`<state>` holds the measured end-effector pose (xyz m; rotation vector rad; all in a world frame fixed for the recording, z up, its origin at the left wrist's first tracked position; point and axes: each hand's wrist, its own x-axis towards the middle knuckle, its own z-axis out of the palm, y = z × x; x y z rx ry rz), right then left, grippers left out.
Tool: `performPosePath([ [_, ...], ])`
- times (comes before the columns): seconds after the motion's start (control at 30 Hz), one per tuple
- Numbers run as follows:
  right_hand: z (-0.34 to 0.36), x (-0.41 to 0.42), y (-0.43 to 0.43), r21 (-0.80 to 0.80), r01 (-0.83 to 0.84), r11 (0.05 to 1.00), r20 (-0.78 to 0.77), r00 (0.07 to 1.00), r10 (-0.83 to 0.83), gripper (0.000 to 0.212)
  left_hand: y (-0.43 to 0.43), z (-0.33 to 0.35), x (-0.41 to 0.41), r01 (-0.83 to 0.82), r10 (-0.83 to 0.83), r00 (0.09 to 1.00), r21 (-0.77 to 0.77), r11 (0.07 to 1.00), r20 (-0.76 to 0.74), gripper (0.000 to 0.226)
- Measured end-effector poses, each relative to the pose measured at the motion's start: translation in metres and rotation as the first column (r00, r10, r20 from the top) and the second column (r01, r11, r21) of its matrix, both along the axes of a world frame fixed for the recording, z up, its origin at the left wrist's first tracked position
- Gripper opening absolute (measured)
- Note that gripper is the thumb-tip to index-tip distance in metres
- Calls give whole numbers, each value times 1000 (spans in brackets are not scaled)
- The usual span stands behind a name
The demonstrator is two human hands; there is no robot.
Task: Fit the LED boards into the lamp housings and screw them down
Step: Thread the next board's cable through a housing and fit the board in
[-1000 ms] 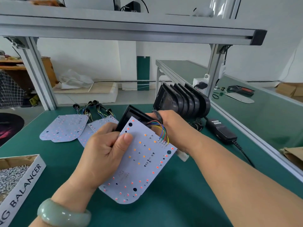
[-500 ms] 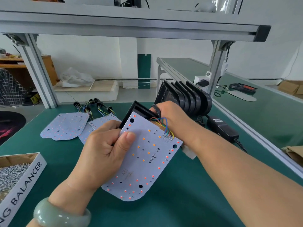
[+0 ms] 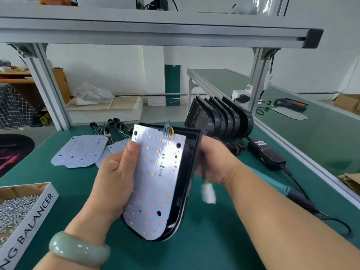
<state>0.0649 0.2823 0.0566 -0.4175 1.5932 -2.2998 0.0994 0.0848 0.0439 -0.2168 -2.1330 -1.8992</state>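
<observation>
The LED board [image 3: 155,182] lies inside the black lamp housing [image 3: 188,172], both held tilted above the green surface [image 3: 204,240]. The left hand [image 3: 115,178] grasps their left edge, its thumb [image 3: 132,152] pressed on the board's face. The right hand [image 3: 216,162] grips the housing's right side from behind. A blurred white connector [image 3: 208,192] dangles just below that hand. Beyond the right hand stands a row of housings [image 3: 220,117]. Beyond the left hand lie spare boards [image 3: 79,151], and to its left a box of screws [image 3: 17,209].

Glossy black plastic housing [image 3: 187,184] round shiny white LED board [image 3: 155,172]; matt green mat [image 3: 214,240] beneath, brushed aluminium frame [image 3: 155,30] above.
</observation>
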Motion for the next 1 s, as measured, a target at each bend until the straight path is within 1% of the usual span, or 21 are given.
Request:
performPosePath([
  [0.03, 0, 2, -6, 229, 119, 966, -171, 982, -81, 21, 0, 0, 0, -9, 9, 1000, 0, 1000, 26, 73],
  [0.07, 0, 4, -9, 400, 240, 885, -356, 930, -92, 20, 1, 0, 1, -19, 19, 999, 2, 1000, 50, 68],
  [0.1, 1, 4, -12, 472, 319, 822, -478, 876, -66, 22, 1, 1, 1, -33, 32, 997, 23, 999, 73, 64],
  [0.13, 0, 3, -13, 484, 356, 799, -535, 844, -52, 24, 2, 1, 1, -54, 48, 995, 61, 997, 92, 58],
  [0.23, 0, -2, -16, 480, 430, 764, -572, 814, -99, 16, 4, 6, 4, -88, 69, 991, 173, 981, 114, 50],
  [0.3, -4, -6, -15, 491, 483, 725, -588, 798, -133, 29, -1, 6, 2, -126, 112, 990, 178, 976, 82, 49],
  [0.37, -5, -7, -13, 499, 544, 674, -583, 787, -203, 48, -5, 9, 0, -170, 165, 985, 104, 980, 52, 50],
  [0.4, -6, -9, -13, 512, 574, 640, -597, 773, -216, 53, -7, 8, -1, -169, 167, 985, 73, 983, 39, 51],
  [0.47, -9, -9, -15, 546, 585, 600, -597, 774, -212, 47, -6, 6, -5, -151, 147, 988, 73, 986, 55, 54],
  [0.5, -9, -9, -20, 549, 557, 624, -574, 793, -202, 37, -6, 5, -7, -162, 158, 986, 74, 984, 56, 55],
  [0.53, -9, -6, -24, 526, 525, 669, -543, 813, -211, 29, -7, 3, -9, -189, 187, 981, 54, 980, 47, 56],
  [0.57, -8, -3, -27, 466, 499, 731, -499, 830, -248, 28, -8, 1, -11, -227, 226, 973, 16, 974, 33, 56],
  [0.63, -6, 5, -30, 252, 441, 861, -340, 874, -348, 35, -10, 0, -13, -281, 282, 959, -60, 958, 8, 51],
  [0.67, -6, 8, -30, 149, 410, 900, -263, 894, -363, 42, -9, -1, -13, -290, 291, 957, -99, 952, -2, 50],
  [0.7, -6, 10, -31, 108, 385, 917, -236, 906, -352, 51, -7, -2, -13, -291, 292, 956, -131, 948, -9, 51],
  [0.77, -5, 16, -37, 177, 398, 900, -310, 891, -333, 61, -1, -7, -12, -313, 310, 950, -176, 933, -44, 53],
  [0.8, -5, 19, -41, 192, 434, 880, -335, 872, -356, 55, 1, -8, -11, -328, 318, 945, -196, 924, -80, 53],
  [0.87, -4, 22, -45, 123, 513, 849, -331, 828, -453, 40, 5, -10, -11, -344, 301, 936, -292, 892, -183, 49],
  [0.93, -6, 23, -45, 42, 558, 829, -295, 799, -523, 37, 8, -12, -11, -334, 260, 935, -347, 876, -242, 24],
  [0.97, -6, 23, -43, 15, 562, 827, -282, 796, -535, 36, 9, -11, -7, -319, 237, 936, -342, 884, -260, 21],
  [1.0, -6, 24, -41, -9, 555, 832, -273, 799, -536, 34, 11, -10, -4, -290, 198, 934, -306, 907, -297, 31],
])
